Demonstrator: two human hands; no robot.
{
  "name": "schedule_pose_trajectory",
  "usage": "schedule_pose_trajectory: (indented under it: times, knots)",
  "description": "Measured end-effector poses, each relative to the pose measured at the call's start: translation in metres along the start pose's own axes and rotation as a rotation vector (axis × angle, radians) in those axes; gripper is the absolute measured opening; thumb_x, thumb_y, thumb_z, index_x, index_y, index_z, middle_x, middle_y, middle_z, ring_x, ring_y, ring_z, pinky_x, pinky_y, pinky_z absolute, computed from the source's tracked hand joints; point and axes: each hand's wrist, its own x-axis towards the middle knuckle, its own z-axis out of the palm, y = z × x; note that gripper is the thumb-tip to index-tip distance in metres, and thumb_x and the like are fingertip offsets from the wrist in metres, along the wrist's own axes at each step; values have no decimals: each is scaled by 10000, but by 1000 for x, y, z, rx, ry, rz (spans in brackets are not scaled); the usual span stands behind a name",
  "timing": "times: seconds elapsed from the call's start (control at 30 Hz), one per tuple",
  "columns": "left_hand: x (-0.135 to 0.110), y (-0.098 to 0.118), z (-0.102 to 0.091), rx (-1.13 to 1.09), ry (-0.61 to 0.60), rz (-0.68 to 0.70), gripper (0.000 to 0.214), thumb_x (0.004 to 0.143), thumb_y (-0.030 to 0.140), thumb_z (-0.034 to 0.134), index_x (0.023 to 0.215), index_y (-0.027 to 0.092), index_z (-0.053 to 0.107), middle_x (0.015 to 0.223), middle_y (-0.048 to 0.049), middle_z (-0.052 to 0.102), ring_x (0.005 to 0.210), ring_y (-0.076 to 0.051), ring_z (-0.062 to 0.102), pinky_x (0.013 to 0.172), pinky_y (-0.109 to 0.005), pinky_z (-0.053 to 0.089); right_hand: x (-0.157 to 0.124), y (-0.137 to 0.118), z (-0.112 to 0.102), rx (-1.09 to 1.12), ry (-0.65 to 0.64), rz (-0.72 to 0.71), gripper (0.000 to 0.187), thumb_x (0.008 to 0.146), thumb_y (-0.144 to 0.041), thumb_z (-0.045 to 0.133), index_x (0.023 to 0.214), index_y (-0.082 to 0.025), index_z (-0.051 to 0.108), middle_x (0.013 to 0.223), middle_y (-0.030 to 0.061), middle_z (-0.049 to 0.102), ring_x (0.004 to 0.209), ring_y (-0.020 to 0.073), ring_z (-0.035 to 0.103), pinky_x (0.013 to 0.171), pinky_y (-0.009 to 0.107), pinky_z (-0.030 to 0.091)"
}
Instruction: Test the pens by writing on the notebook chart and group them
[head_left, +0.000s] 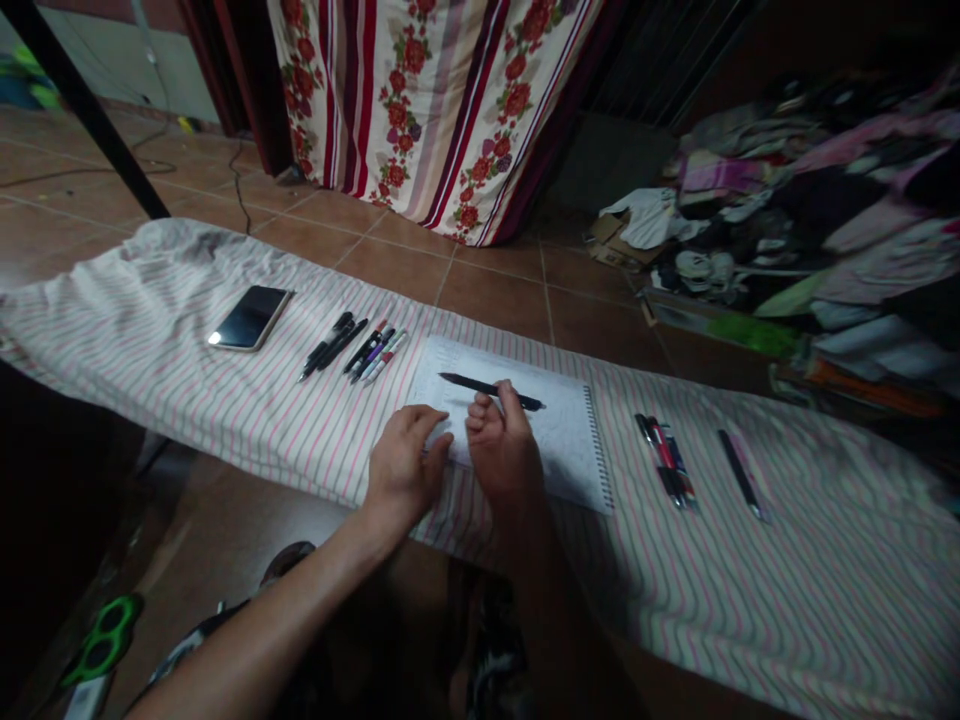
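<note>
A black pen [469, 382] lies across the fingers of my right hand [504, 445], which is closed on it between thumb and fingers. The pen points left, held above a spiral notebook [566, 425] with a pale page and its wire coil on the right side. My left hand [405, 455] rests by the notebook's near left edge; its fingers are curved, with a gap between thumb and forefinger and nothing in it. Whether the left hand presses on the page is hard to tell. Faint marks show on the page, too dim to read.
Left of the notebook lie two groups of pens, black pens [330, 345] and mixed-colour pens [375, 352], and a phone [251, 318]. To the right are several pens [666, 462] and a separate dark pen [741, 474]. A striped cloth [825, 570] covers the narrow table.
</note>
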Motion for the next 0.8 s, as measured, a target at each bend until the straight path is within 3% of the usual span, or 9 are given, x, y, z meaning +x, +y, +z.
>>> schedule_pose_trajectory:
  times: [0.1, 0.2, 0.37, 0.6, 0.8]
  knots:
    - [-17, -8, 1, 301, -183, 233, 224, 846, 168, 456, 1006, 184, 612, 1113, -119, 583, 1098, -264, 494, 879, -426, 472, 4, -8, 1, 195, 125, 45, 296, 696, -382, 664, 797, -228, 432, 617, -77, 509, 503, 49, 484, 447, 158, 375]
    - [-31, -17, 4, 460, -248, 326, 276, 850, 152, 440, 1098, 163, 562, 1234, -138, 530, 1247, -290, 386, 973, -464, 412, 4, -9, 5, 194, 120, 16, 334, 636, -326, 722, 746, -215, 427, 558, -101, 448, 464, 29, 420, 424, 138, 316]
    - [-37, -24, 0, 587, -289, 322, 349, 861, 152, 413, 1200, 122, 491, 1293, -175, 487, 1270, -327, 365, 977, -491, 393, 0, 2, 14, -3, 114, -5, 258, 665, -327, 689, 752, -203, 481, 501, -107, 427, 415, 31, 379, 392, 153, 277]
    - [-36, -27, -2, 610, -283, 322, 346, 879, 146, 381, 1203, 90, 487, 1323, -201, 463, 1293, -326, 342, 971, -492, 398, -3, 18, 20, -353, 22, 58, 304, 740, -424, 593, 876, -156, 641, 678, 15, 645, 589, 117, 598, 524, 230, 472]
    - [-28, -20, -6, 595, -281, 279, 269, 902, 187, 365, 1083, 128, 554, 1252, -152, 518, 1169, -271, 455, 954, -429, 422, 6, 35, 8, -568, 22, -106, 219, 683, -365, 643, 802, -188, 591, 554, -61, 540, 479, 87, 479, 482, 214, 408]
